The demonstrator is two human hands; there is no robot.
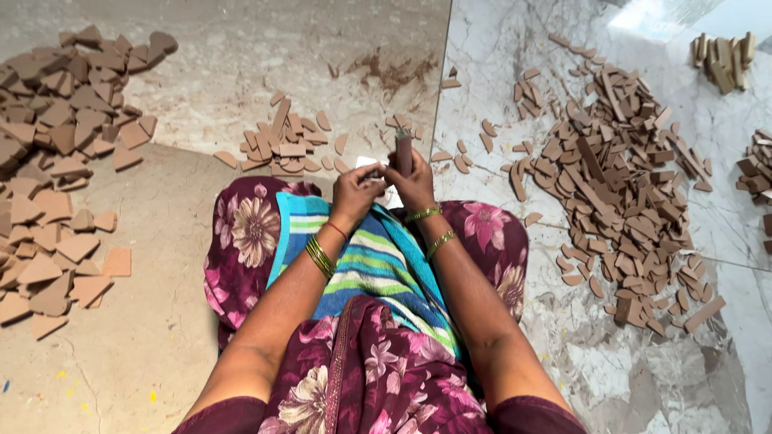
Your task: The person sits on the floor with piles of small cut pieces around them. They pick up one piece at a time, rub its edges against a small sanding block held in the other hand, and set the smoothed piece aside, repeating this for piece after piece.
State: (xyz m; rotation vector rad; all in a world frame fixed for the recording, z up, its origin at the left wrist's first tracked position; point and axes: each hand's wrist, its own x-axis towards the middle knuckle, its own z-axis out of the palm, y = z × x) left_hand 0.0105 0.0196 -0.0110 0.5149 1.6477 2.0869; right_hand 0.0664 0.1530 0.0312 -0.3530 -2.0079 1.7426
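The right hand (414,183) is closed around a brown strip (404,151) that stands upright above its fingers. The left hand (356,190) pinches at the strip's foot — its fingertips touch the right hand's. Just beyond the fingers lie loose brown pieces (285,146); a bigger heap (615,185) lies to their right — another pile (56,161) well left.
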